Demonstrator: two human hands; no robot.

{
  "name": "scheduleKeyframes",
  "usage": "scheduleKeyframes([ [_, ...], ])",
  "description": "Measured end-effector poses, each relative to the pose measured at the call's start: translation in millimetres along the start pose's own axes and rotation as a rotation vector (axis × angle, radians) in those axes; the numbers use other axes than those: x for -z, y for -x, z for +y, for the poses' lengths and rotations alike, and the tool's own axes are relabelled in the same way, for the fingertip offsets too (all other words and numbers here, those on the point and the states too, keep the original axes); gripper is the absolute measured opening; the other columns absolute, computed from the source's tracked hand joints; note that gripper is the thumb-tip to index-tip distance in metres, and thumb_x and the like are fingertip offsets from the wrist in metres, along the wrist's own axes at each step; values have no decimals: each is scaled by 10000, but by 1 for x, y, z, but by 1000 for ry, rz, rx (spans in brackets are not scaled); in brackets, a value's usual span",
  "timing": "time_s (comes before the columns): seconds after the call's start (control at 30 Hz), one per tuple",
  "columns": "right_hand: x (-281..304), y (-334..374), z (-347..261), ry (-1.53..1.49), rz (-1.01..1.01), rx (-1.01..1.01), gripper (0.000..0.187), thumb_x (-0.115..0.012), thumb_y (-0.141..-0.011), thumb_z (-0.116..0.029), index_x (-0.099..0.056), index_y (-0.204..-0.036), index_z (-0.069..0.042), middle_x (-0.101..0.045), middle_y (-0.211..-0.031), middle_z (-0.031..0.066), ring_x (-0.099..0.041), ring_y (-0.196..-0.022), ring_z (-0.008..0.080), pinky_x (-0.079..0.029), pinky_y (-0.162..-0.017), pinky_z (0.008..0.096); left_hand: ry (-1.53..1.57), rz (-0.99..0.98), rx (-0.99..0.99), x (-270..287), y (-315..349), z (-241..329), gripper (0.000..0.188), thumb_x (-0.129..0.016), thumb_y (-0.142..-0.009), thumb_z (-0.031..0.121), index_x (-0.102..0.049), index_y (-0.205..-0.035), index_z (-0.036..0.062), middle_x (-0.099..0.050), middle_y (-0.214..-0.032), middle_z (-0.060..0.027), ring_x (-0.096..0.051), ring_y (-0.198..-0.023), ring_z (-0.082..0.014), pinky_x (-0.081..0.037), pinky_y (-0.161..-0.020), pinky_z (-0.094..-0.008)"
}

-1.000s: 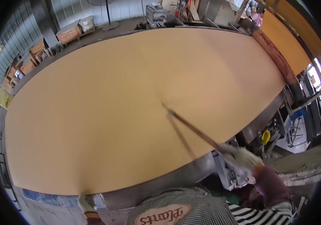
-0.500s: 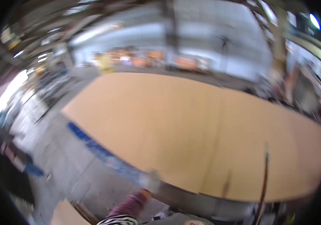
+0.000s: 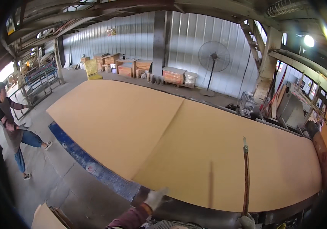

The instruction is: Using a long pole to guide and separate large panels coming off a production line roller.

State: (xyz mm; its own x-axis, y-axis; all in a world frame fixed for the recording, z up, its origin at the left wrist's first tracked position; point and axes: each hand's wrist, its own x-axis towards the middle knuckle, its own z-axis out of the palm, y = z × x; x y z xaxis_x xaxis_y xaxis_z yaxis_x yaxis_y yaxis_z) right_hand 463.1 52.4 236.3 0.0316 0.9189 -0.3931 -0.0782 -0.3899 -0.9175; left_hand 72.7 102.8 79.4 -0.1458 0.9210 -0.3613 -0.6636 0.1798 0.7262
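Note:
A white work glove covers my left hand (image 3: 155, 198), which is at the near edge of a large tan sheet (image 3: 232, 152) on a long table. Its fingers are stretched out and apart, and I cannot tell whether they touch the sheet. My right hand (image 3: 246, 221), also gloved, grips the lower end of a long wooden stick (image 3: 246, 171) with a thin metal blade (image 3: 244, 141) at its top. The stick stands upright over the near right part of the sheet and casts a shadow on it. A second tan sheet (image 3: 121, 118) adjoins on the left along a slanting edge.
A blue, paint-worn beam (image 3: 90, 164) runs along the table's left side. On the left a person (image 3: 12, 122) stands mid-stride. Wooden crates (image 3: 127, 68) and a standing fan (image 3: 214, 57) are by the far wall. Machinery (image 3: 291, 103) is at right; panels (image 3: 48, 217) lie lower left.
The view has shifted and steadied from a blur. The bladed stick now appears farther left, with my right hand visible at its base. The person at left appears higher in view.

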Motion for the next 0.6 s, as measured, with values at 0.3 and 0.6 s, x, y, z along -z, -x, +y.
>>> scheduleKeyframes([
  [0.3, -5, -11, -18, -54, -64, -56, 303, -565, -957, -230, -452, -688, -149, -418, -536, -48, -358, -374, 52, -273, -331, 199, 138, 282, -596, 7, 3, 122, 193, -637, -886, 120, -619, -1050, 18, -669, -933, -111, -677, -730, -238, -578, -625, -377],
  [0.6, -41, -4, -9, -43, -146, -153, 79, -536, -972, -172, -571, -950, -105, -459, -591, -43, -387, -405, 53, -296, -352, 197, 488, 373, -107, 76, -46, -1, 375, -470, -965, 209, -466, -1273, -6, -594, -1224, -162, -614, -1109, -343, -561, -824, -572],
])
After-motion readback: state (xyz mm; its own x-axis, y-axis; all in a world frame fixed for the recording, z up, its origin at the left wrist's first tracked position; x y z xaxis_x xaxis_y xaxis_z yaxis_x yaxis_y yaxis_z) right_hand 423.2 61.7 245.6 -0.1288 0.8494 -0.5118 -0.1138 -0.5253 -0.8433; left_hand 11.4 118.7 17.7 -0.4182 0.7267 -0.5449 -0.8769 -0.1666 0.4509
